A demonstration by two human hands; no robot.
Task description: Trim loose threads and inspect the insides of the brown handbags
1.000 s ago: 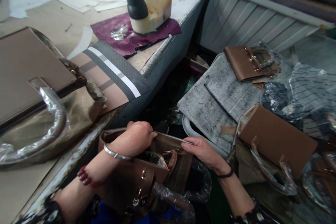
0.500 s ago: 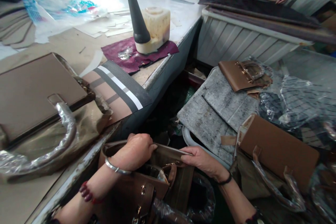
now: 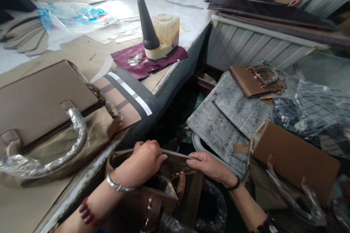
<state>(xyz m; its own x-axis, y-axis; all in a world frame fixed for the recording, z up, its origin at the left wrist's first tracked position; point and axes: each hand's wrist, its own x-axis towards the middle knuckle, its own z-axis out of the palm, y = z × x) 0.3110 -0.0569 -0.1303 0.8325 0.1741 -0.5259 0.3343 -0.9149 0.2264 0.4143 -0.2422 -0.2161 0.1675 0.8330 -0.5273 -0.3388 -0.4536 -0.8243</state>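
Note:
A brown handbag (image 3: pixel 161 198) with gold-toned fittings stands below me, its top open and its lining showing. My left hand (image 3: pixel 146 158) is closed over the bag's rim at the far left, thumb pointing right. Farther right along that same rim, my right hand (image 3: pixel 206 165) pinches the edge between thumb and fingers. The rim runs taut between both hands. A plastic-wrapped handle (image 3: pixel 216 204) hangs at the bag's right side. The inside of the bag is partly hidden by my left forearm.
Left on the table lies a taupe bag (image 3: pixel 46 105) with a wrapped handle. A glue container (image 3: pixel 168 34) with a dark cone (image 3: pixel 147 23) stands on purple material (image 3: pixel 123 60). Right are a brown bag (image 3: pixel 295 156), a smaller one (image 3: pixel 250 80) on a grey board (image 3: pixel 218 105), and a white bin (image 3: pixel 235 43).
The view has shifted slightly, so the table and bags appear a little lower and farther right. My left hand has shifted slightly on the rim; both hands keep hold of it.

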